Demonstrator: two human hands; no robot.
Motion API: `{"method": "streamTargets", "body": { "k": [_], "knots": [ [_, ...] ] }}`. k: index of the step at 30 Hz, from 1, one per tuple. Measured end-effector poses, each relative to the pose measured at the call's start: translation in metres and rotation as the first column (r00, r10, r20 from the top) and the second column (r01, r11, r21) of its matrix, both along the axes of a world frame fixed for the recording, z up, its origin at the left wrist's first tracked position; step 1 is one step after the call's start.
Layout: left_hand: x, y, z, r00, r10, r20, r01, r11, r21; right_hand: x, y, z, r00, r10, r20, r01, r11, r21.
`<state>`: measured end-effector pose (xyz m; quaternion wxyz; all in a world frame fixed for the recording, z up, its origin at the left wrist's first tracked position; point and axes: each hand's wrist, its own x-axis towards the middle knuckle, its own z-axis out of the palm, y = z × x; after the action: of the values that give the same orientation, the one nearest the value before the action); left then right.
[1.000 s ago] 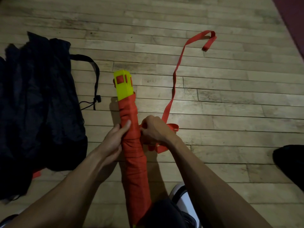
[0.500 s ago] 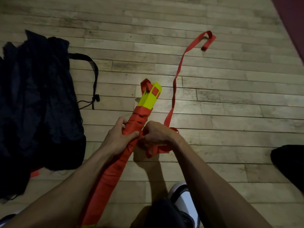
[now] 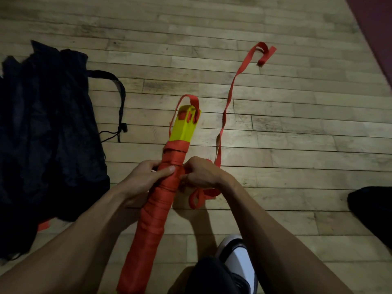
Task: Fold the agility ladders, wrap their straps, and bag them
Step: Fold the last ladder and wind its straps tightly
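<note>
left hand [image 3: 146, 177]: fingers clenched round ladder bundle [image 3: 161, 200]
right hand [image 3: 201, 175]: fingers pinching strap [image 3: 224, 115] beside bundle
bag [image 3: 46, 134]: left of fingers, on floor [image 3: 297, 145]

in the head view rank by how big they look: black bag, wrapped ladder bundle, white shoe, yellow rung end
1. black bag
2. wrapped ladder bundle
3. and 4. white shoe, partly hidden and nearer the camera, and yellow rung end: too alike to rank.

The folded ladder bundle [image 3: 163, 194] swings back toward upright in the frame's centre, its yellow end [image 3: 184, 126] now higher, strap loop [image 3: 189, 100] on top.
</note>
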<state>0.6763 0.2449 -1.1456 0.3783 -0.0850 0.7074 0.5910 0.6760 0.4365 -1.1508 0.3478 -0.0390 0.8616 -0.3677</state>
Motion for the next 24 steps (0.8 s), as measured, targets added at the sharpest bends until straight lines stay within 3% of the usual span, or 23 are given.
{"method": "streamTargets", "body": {
  "k": [4,8,16,18,20,24],
  "knots": [
    [-0.003,0.004,-0.001,0.997,-0.002,-0.075,-0.007,0.992,-0.123,0.004,-0.004,-0.004,0.998,-0.061,-0.01,0.06,0.997,-0.042],
    [-0.003,0.01,-0.007,0.986,0.111,-0.126,-0.136,0.968,-0.213,0.001,-0.006,0.001,0.994,-0.105,-0.017,0.104,0.994,-0.031],
    [-0.003,0.007,-0.01,0.969,0.244,0.044,-0.245,0.97,0.002,0.003,-0.022,0.008,0.992,-0.128,-0.008,0.126,0.983,-0.133],
    [-0.006,0.005,-0.003,0.959,0.232,0.166,-0.258,0.952,0.162,0.002,-0.02,0.004,0.99,-0.131,-0.044,0.127,0.988,-0.087],
    [-0.007,0.002,0.0,0.942,0.221,0.252,-0.278,0.936,0.217,0.002,-0.016,0.0,0.991,-0.092,-0.094,0.093,0.996,0.009],
    [-0.002,-0.003,-0.003,0.972,0.158,0.172,-0.188,0.966,0.175,0.005,-0.007,-0.005,0.99,-0.009,-0.141,0.032,0.987,0.159]
  ]
}}
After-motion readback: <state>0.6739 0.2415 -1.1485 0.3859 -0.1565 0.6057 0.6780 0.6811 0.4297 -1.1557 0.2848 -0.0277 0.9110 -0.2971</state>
